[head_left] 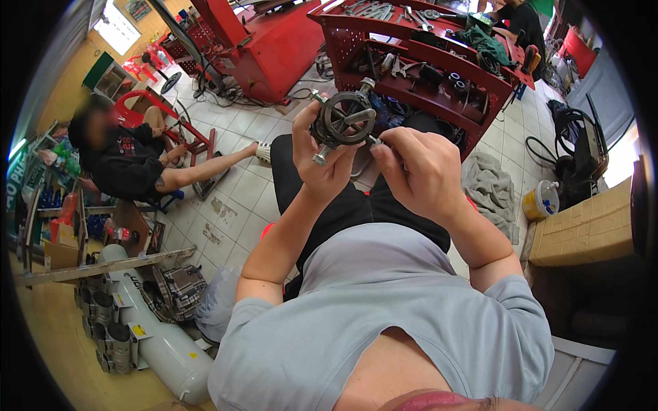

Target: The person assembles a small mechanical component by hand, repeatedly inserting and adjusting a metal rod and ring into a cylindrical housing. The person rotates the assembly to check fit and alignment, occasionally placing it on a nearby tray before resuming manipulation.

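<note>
A round dark metal fixture (334,120), ring-shaped with spokes inside and bolts sticking out around its rim, is held up above my lap. My left hand (321,156) grips it from the left and below, fingers wrapped round its side. On its right side, a small bolt (373,140) points toward my right hand (423,168). The thumb and fingertips of that hand are closed together at the bolt's end. Part of the fixture's lower side is hidden by my left fingers.
Ahead stands a red tool cart (411,49) with wrenches and parts on its shelves. A person (127,154) sits at the left, one leg stretched toward me. A grey cloth (490,192) and a bucket (541,200) are at the right. A long white tank (161,335) lies at lower left.
</note>
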`<state>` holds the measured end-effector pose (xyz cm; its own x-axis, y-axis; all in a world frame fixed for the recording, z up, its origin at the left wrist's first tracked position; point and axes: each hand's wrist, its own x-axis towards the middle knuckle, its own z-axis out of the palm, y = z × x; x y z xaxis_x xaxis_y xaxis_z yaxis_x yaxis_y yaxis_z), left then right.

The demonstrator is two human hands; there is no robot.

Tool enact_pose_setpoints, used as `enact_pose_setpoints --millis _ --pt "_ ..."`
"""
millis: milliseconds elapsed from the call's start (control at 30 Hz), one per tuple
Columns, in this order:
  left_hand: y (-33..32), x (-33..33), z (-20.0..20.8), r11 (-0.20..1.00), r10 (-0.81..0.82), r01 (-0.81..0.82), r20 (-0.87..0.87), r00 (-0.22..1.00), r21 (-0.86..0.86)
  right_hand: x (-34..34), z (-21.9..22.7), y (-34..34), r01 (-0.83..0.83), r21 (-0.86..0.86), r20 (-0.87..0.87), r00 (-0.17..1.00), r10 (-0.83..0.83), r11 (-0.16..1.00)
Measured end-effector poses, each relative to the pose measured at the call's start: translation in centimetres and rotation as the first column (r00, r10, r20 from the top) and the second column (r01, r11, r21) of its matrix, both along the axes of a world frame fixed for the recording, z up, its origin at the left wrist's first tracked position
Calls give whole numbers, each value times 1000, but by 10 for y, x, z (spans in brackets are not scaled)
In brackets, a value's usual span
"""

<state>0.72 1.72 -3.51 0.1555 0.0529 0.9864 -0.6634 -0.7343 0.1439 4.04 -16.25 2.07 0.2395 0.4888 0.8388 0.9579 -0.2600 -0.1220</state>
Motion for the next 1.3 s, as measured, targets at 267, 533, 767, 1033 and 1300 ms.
enact_pose_setpoints --millis 267,533,767,1033,1300 --pt "-3 -2 3 999 12 -13 -29 999 -35 -6 6 -1 -13 18 -97 995 15 1000" --pt "-3 -2 3 1000 18 -19 -30 999 -19 -10 10 -2 -21 42 -126 992 26 999" --pt "-3 -2 2 1000 21 -21 -36 999 -8 -8 11 -3 -25 37 -82 996 28 999" --pt "-4 -3 2 1000 21 -21 -40 999 -9 -1 3 -1 -2 14 9 1000 2 1000" --pt "-5 -1 3 999 27 -28 -39 999 -30 -8 6 1 10 12 -91 996 -8 1000"
